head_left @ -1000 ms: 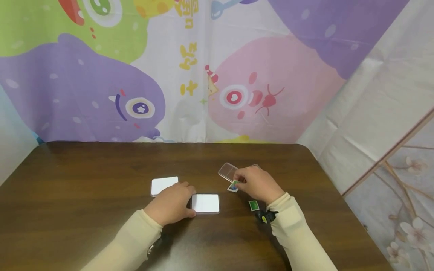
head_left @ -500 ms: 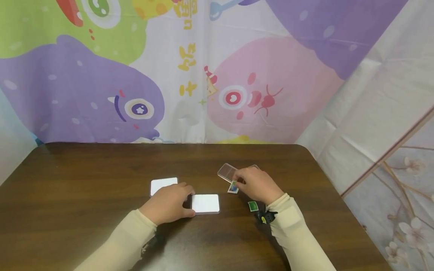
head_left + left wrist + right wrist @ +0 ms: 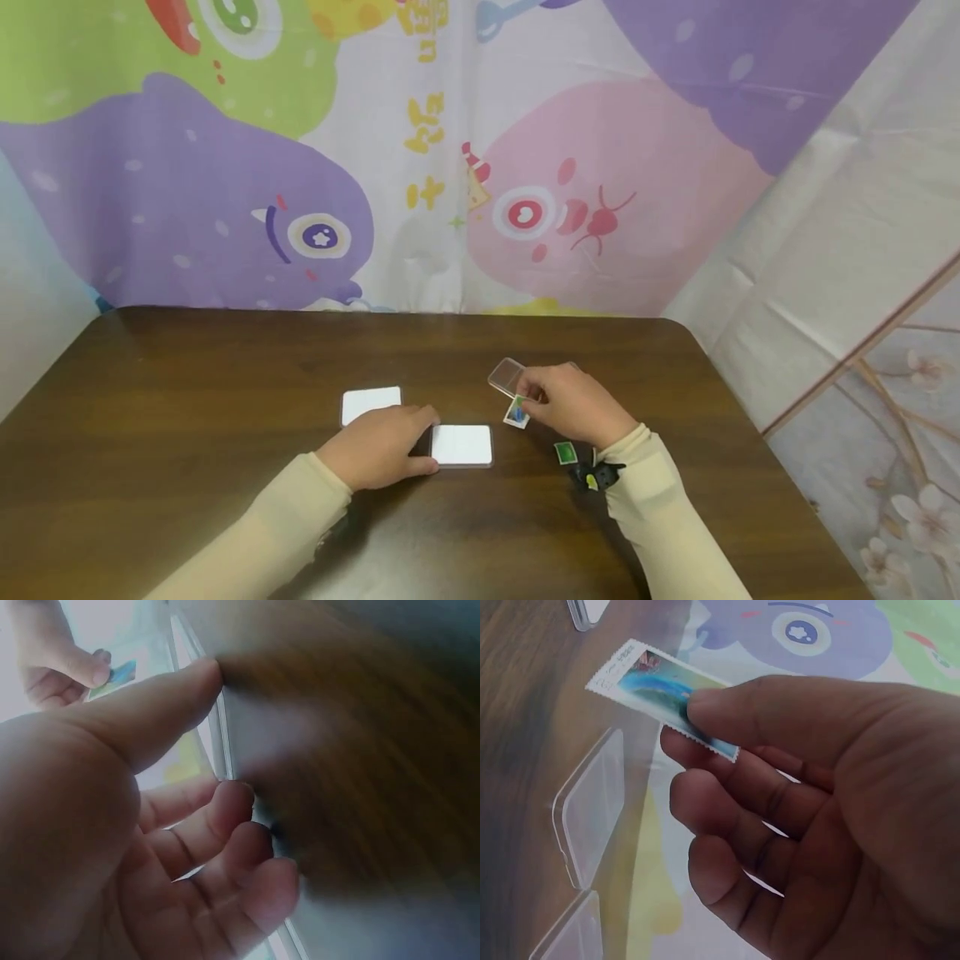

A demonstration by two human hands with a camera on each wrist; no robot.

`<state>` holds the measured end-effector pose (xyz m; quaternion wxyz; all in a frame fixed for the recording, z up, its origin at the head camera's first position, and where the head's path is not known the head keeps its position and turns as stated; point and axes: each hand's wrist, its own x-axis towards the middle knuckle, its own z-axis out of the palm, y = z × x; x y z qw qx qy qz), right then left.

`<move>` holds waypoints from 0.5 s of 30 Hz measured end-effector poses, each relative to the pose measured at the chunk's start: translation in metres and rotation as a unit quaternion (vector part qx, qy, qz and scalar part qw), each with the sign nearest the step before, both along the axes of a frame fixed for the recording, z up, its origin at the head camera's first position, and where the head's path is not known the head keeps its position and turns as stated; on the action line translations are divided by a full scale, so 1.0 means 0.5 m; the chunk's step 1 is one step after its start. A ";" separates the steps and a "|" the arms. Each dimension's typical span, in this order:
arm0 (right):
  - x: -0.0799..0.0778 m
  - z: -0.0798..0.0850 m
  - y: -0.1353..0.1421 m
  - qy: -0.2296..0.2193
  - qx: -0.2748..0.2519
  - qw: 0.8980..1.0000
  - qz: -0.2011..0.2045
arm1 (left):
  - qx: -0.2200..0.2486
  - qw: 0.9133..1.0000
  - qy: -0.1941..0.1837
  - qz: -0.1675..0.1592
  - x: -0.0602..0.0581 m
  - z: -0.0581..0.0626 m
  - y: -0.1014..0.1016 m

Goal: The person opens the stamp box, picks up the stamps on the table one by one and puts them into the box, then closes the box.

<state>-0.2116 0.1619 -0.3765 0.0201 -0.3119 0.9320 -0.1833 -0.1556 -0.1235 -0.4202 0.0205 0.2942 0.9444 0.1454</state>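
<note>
A postage stamp (image 3: 660,690) with perforated white edges and a blue-green picture is pinched between the thumb and index finger of my right hand (image 3: 573,404). It is held above the table. My left hand (image 3: 378,448) rests on the table, thumb and fingers curled at the left end of a clear flat case (image 3: 462,446) with a white inside, holding it at its two left corners. A second white case (image 3: 370,401) lies behind the left hand, partly covered. Near the right wrist lies a green stamp (image 3: 566,453).
Two clear empty-looking plastic pieces stand or lie behind the right hand: one clear piece (image 3: 592,806), and another clear piece (image 3: 574,934) mostly hidden in the head view. A cartoon-printed curtain (image 3: 420,242) hangs along the back edge of the wooden table (image 3: 225,358).
The stamp in the right hand has turned slightly. Both hands stay almost in place; the whole head view has shifted a little.
</note>
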 end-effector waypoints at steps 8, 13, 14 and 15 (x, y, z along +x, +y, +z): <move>-0.012 0.001 -0.006 -0.007 0.015 0.999 0.043 | 0.008 1.000 -0.018 0.002 -0.001 0.005 0.006; -0.021 0.005 -0.029 -0.043 0.023 0.996 0.070 | 0.007 0.999 -0.039 0.012 -0.002 0.005 0.004; -0.024 0.005 -0.034 -0.054 0.020 0.995 0.078 | 0.006 0.999 -0.044 0.015 -0.002 0.006 0.004; -0.026 0.004 -0.041 -0.065 0.018 0.994 0.087 | 0.006 0.999 -0.049 0.018 -0.002 0.006 0.004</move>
